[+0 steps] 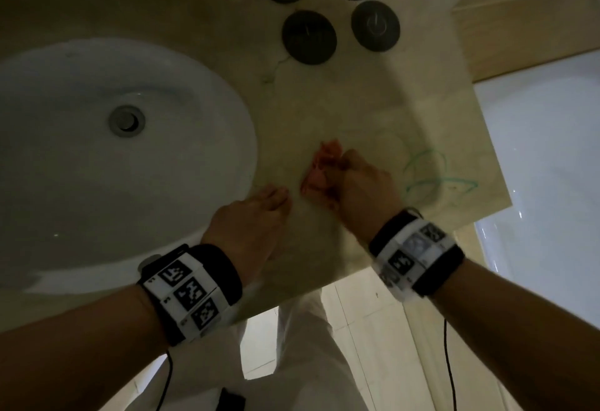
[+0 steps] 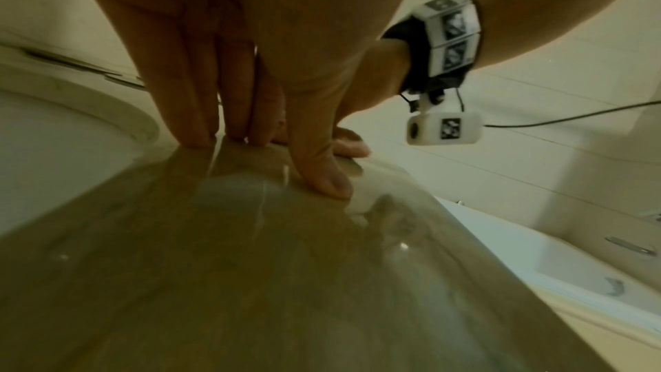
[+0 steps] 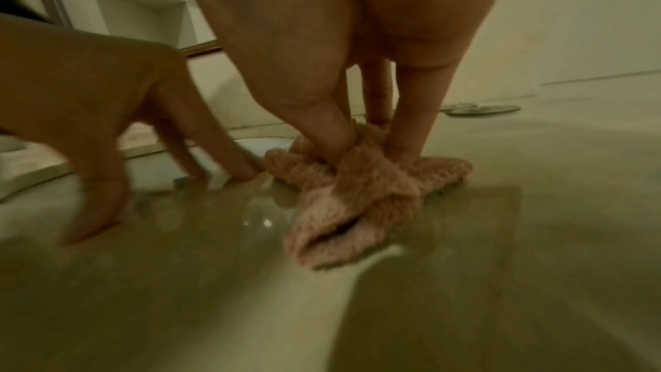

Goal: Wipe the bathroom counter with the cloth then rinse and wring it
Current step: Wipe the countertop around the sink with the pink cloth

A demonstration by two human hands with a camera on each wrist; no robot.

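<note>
A crumpled pink fluffy cloth point(image 1: 316, 170) lies on the beige stone counter point(image 1: 357, 102), just right of the white oval sink point(image 1: 97, 167). My right hand point(image 1: 341, 167) grips it from above; in the right wrist view the thumb and fingers of this hand point(image 3: 372, 149) dig into the bunched cloth point(image 3: 339, 222). My left hand point(image 1: 276, 196) rests on the counter beside the cloth, between it and the sink rim, holding nothing. In the left wrist view this left hand point(image 2: 272, 149) has straight fingers, tips touching the glossy counter point(image 2: 250, 265). Green scribble marks point(image 1: 435, 176) lie right of the cloth.
Several dark round discs point(image 1: 308, 37) sit at the back of the counter. A white bathtub point(image 1: 545, 150) adjoins the counter's right end. The counter's front edge runs just below my wrists, with pale floor tiles point(image 1: 373, 329) beneath.
</note>
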